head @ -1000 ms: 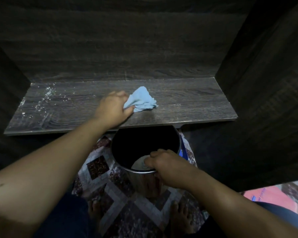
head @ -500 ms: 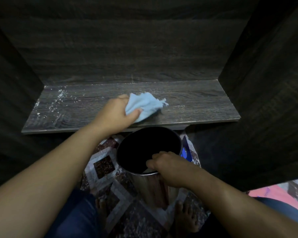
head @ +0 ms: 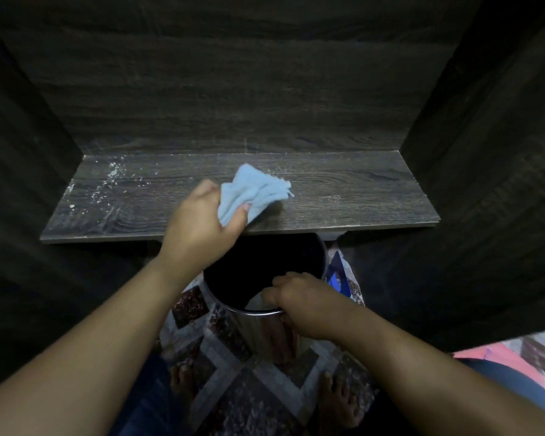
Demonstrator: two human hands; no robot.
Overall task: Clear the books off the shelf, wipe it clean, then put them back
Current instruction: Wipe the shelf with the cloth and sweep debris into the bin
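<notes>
So the left hand (head: 202, 221) is dragging the light blue cloth (head: 255, 193) toward the front edge of the wooden shelf (head: 343, 196). A second ago it was sitting further onto the board; now it's overhanging the lip, with fingers and thumb pinching a bunched part of the cloth. The right hand (head: 299, 297) is still gripping the near rim of the steel bin (head: 258, 332), fingers curled over it, right under that edge. It's looking like debris is getting swept into the bin. Wiping is underway, not finished: white dust (head: 112, 174) is still lying on the shelf's left end. Books aren't showing anywhere in view. The bin interior is reading black. I can't identify the pale scrap (head: 255, 303) at its rim or the blue object (head: 335, 275) behind it.
</notes>
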